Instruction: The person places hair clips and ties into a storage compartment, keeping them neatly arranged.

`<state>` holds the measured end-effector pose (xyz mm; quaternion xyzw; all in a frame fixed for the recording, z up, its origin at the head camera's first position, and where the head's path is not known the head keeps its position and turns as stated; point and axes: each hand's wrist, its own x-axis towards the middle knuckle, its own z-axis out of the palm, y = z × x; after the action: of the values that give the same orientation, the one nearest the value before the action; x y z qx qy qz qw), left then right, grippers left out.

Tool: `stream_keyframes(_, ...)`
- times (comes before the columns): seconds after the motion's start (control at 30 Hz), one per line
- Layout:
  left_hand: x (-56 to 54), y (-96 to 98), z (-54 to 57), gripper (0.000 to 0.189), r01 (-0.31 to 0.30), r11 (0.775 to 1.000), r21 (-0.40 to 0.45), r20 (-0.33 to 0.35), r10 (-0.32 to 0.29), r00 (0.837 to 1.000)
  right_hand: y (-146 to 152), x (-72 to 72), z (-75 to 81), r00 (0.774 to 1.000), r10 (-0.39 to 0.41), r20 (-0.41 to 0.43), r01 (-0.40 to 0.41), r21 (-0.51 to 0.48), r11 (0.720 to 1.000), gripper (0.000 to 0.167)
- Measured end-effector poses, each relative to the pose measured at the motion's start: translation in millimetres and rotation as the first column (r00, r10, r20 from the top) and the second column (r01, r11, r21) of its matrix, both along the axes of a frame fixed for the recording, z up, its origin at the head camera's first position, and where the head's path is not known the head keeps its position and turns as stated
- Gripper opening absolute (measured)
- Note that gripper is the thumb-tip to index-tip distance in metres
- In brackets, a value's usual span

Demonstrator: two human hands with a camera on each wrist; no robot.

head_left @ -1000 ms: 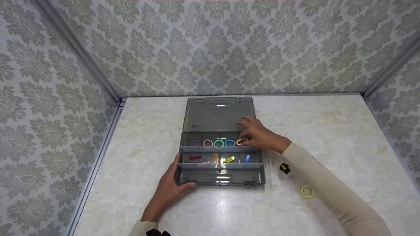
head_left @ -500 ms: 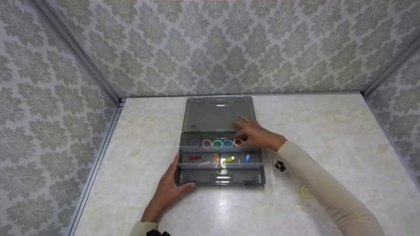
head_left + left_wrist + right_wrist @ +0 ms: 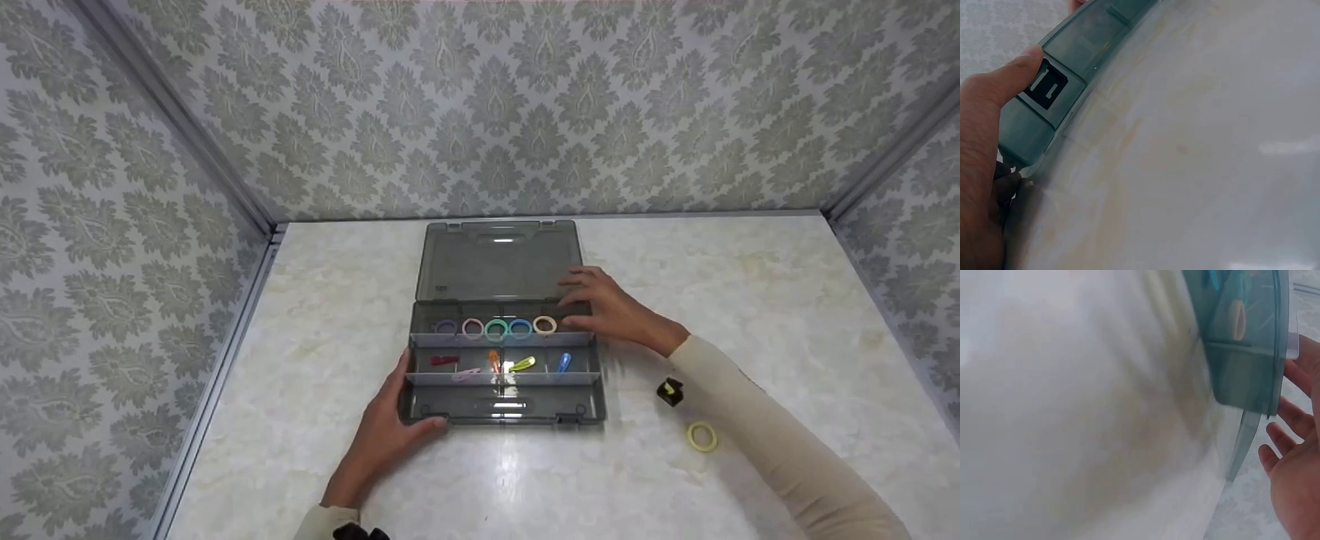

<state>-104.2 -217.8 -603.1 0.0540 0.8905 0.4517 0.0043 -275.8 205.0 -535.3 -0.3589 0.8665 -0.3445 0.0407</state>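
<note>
A grey see-through organizer box (image 3: 465, 401) lies open on the table, its lid (image 3: 487, 262) folded back. My left hand (image 3: 386, 431) grips its front left corner, thumb (image 3: 1019, 73) on the front wall. Over the back right corner hovers my right hand (image 3: 619, 311), fingers loosely spread and holding nothing. Beside its fingertips, a peach hair tie (image 3: 535, 325) sits in the back row. Blue (image 3: 511, 334), green (image 3: 487, 333), pink (image 3: 464, 328) and purple (image 3: 438, 328) hair ties line up to its left.
The middle row holds snap hair clips: dark red (image 3: 444, 361), pink (image 3: 466, 374), orange (image 3: 494, 361), yellow-green (image 3: 523, 364) and blue (image 3: 565, 363). A yellow hair tie (image 3: 691, 438) lies on the table, near the right forearm. Patterned walls (image 3: 495, 112) border the table.
The right hand has let go of the peach hair tie, which now rests in the back row, and has drawn back to the right. The left hand stays on the box.
</note>
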Motion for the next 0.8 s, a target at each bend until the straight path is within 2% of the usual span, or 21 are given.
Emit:
stream_keyframes(0.37, -0.6, -0.2, 0.2, 0.131, 0.002, 1.0, -0.001, 0.002, -0.002, 1.0, 34, 20.1, -9.4, 0.996, -0.086, 0.018, 0.087, -0.099, 0.991, 0.027)
stream_keyframes(0.57, 0.4, 0.4, 1.2, 0.131, -0.005, 1.0, -0.002, 0.002, 0.005, 1.0, 50, 32.1, -16.0, 0.992, -0.126, -0.03, 0.119, -0.162, 0.98, 0.029)
stream_keyframes(0.8, 0.8, 0.4, 1.5, 0.13, -0.006, 1.0, 0.002, 0.017, 0.006, 1.0, 73, 50.3, -25.2, 0.986, -0.154, -0.071, 0.138, -0.192, 0.972, 0.027)
